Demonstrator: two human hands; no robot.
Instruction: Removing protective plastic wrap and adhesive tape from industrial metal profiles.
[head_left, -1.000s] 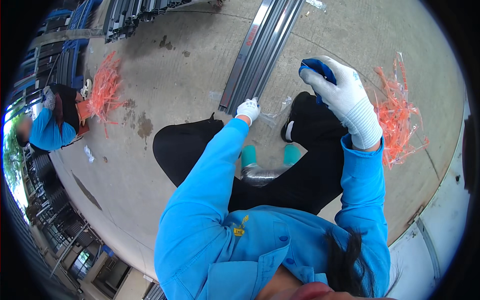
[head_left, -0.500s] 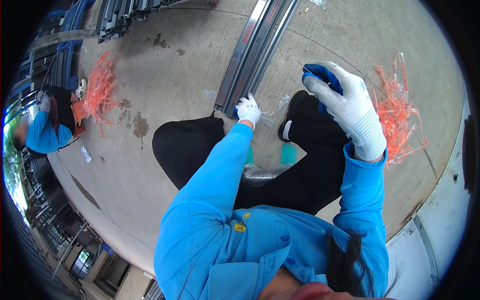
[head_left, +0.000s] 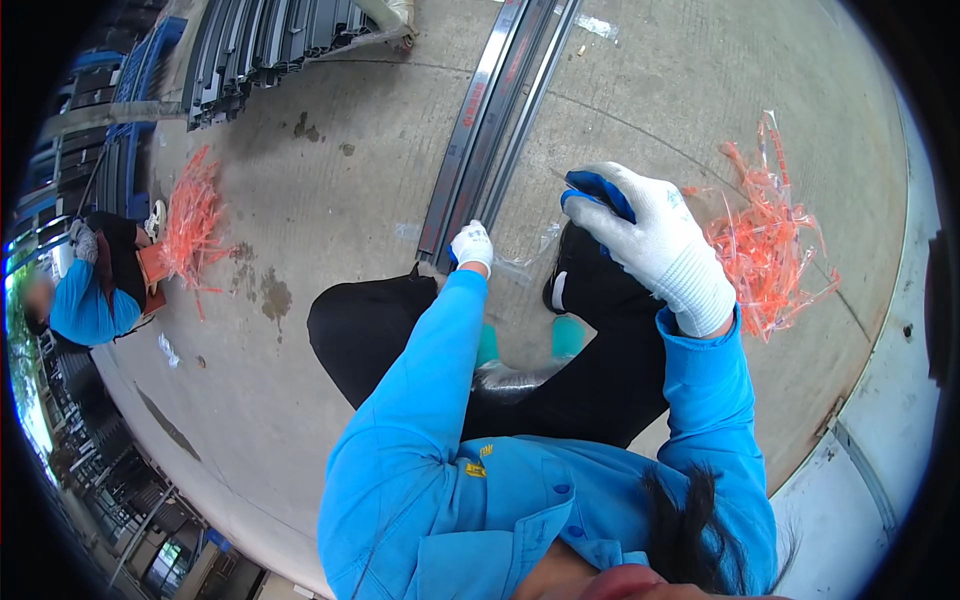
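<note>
Long dark metal profiles [head_left: 488, 125] with red printing on protective film lie side by side on the concrete, running away from my knees. My left hand [head_left: 472, 247], in a white glove with blue inner side, is closed round the near end of these profiles. My right hand [head_left: 640, 230], gloved alike, is raised above my right knee, apart from the profiles. Its fingers curl into a pinch; a thin sliver seems to show at the tips, too small to name. Scraps of clear film [head_left: 515, 268] lie beside the profiles' near end.
Orange-red plastic strips are heaped at the right [head_left: 770, 250] and at the left [head_left: 190, 225]. A person in blue [head_left: 95, 300] sits at the far left. Stacked profiles [head_left: 275, 45] stand at the back left. A pale panel [head_left: 850, 480] borders the right side.
The view has shifted a little. My right hand has come slightly left and lower in the picture, still pinched. My left hand stays at the profiles' near end.
</note>
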